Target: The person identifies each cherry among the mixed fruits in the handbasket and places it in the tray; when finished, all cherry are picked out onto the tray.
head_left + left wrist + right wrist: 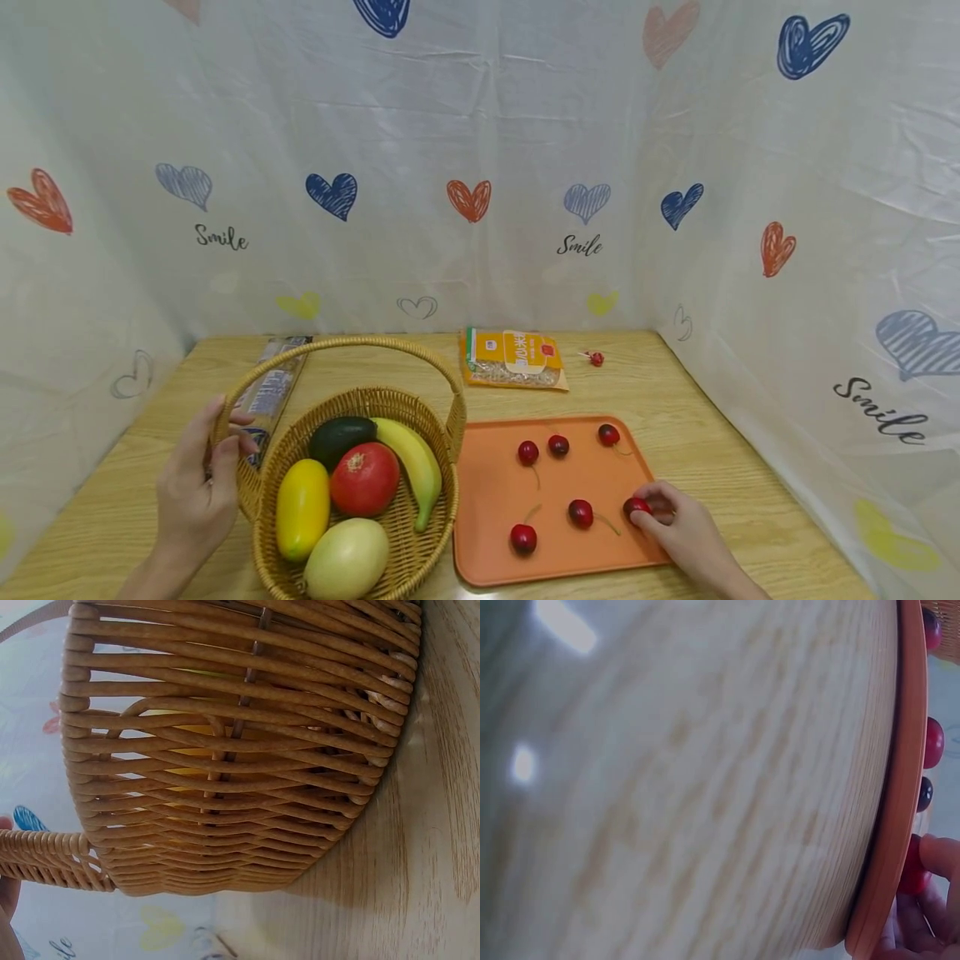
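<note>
My left hand (198,492) grips the side of the tall handle of a wicker basket (423,546). Inside the basket lie a banana (412,462), a red pomegranate (365,479), a dark green avocado-like fruit (337,442), a yellow oblong fruit (303,508) and a pale yellow-green melon-like fruit (347,560). At the right edge of an orange tray (487,500), my right hand (682,529) pinches a dark red cherry (634,507) between thumb and fingers. Several other cherries, among them one cherry (523,539) at the front, are spread over the tray. In the left wrist view the basket's woven wall (225,765) fills most of the picture.
Behind the tray lies an orange bag of grain (517,358), with a small red wrapped lollipop (596,358) to its right. A long printed packet (270,392) lies behind the basket handle. White cloth with hearts (480,275) encloses the wooden table (720,450).
</note>
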A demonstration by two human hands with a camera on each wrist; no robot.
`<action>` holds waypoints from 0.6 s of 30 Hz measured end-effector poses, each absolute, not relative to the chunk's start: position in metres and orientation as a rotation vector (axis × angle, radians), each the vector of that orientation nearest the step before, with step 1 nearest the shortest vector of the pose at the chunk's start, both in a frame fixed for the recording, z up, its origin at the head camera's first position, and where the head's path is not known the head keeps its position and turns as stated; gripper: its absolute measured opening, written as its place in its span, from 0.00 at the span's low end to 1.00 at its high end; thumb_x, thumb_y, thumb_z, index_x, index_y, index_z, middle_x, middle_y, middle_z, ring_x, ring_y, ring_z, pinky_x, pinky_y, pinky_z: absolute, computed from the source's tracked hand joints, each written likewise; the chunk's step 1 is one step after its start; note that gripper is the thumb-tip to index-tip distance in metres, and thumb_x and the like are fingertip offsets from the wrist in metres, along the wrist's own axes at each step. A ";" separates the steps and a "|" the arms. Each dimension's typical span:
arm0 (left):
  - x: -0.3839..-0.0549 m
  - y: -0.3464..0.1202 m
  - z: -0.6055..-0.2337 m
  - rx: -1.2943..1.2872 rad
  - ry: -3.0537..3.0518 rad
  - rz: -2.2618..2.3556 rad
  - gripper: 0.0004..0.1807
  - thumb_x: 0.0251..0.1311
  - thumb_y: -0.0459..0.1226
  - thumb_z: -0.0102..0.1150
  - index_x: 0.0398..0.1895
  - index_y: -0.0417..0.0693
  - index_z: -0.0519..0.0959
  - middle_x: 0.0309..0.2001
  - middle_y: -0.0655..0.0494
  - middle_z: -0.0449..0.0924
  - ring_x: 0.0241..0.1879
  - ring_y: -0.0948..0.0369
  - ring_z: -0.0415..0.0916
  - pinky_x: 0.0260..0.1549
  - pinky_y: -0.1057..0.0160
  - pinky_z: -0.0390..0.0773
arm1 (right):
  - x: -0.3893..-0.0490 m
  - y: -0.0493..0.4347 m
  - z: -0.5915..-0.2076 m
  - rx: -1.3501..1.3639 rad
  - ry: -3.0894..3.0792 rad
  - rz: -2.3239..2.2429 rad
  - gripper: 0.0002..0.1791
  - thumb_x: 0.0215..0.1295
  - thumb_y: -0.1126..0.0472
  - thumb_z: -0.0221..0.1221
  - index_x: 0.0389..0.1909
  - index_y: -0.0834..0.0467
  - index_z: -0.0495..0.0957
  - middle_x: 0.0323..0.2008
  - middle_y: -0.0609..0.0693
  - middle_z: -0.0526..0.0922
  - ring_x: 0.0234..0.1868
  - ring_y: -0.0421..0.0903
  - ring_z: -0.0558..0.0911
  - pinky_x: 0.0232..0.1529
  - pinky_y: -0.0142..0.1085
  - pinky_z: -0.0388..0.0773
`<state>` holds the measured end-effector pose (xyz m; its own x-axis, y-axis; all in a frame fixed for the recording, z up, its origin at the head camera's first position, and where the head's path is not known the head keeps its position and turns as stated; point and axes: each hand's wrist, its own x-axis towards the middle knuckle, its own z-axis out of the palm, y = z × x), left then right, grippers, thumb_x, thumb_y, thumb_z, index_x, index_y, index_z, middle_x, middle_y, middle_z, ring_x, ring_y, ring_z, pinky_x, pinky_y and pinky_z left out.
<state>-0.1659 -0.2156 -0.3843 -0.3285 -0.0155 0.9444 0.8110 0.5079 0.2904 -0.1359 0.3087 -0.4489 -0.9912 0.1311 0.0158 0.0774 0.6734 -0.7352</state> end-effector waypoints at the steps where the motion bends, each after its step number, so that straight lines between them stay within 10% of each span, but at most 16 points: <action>1: -0.166 -0.216 -0.384 -0.680 -1.703 -0.983 0.21 0.72 0.34 0.43 0.58 0.24 0.63 0.44 0.59 0.78 0.33 0.75 0.72 0.32 0.84 0.69 | -0.136 0.309 -0.449 -0.179 -2.819 1.221 0.13 0.55 0.63 0.68 0.40 0.61 0.77 0.35 0.48 0.81 0.35 0.39 0.79 0.34 0.27 0.79; 18: -0.165 -0.216 -0.383 -0.663 -1.734 -0.972 0.21 0.72 0.34 0.43 0.59 0.24 0.62 0.45 0.62 0.77 0.34 0.76 0.72 0.32 0.85 0.69 | -0.132 0.308 -0.427 -0.049 -2.747 1.259 0.14 0.58 0.63 0.66 0.44 0.63 0.78 0.42 0.52 0.81 0.44 0.48 0.81 0.43 0.34 0.80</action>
<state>-0.1653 -0.2156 -0.3832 -0.3506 -0.0089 0.9365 0.7944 0.5268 0.3024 -0.1325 0.3083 -0.4269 -0.9924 0.0788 0.0946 -0.0202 0.6536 -0.7566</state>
